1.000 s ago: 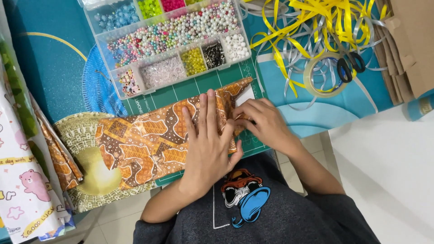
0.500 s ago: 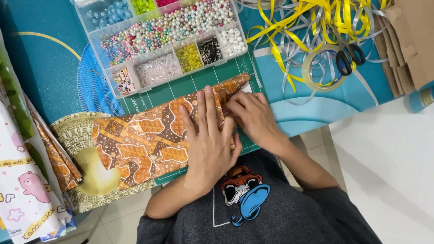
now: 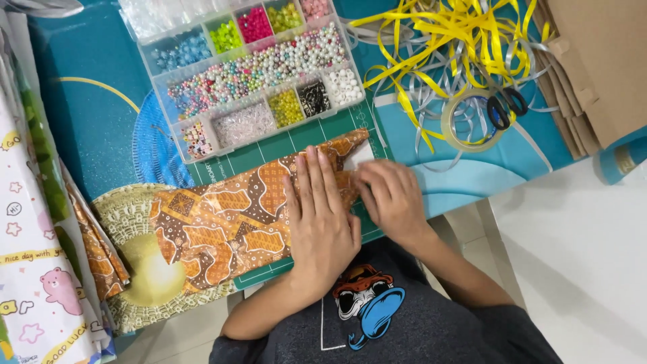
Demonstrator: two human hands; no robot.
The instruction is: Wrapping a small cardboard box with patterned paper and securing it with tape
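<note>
While the left hand (image 3: 322,219) lies flat, fingers together, pinning the orange batik wrapping paper (image 3: 236,219) to the green cutting mat (image 3: 296,138), the right hand (image 3: 389,199) bends its fingers over the paper's right end, holding nothing apart from it. Creasing well probably calls for steady left-hand pressure and a sharp fold line. Compared with a second ago, the bead organiser box (image 3: 256,74) sits lower in view, and the right hand has flattened the white underside flap.

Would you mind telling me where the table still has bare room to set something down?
Bare teal table lies left of the bead box; a pale blue strip runs below the tape roll. Crowded: yellow ribbons top right, and the patterned paper under both hands.
</note>
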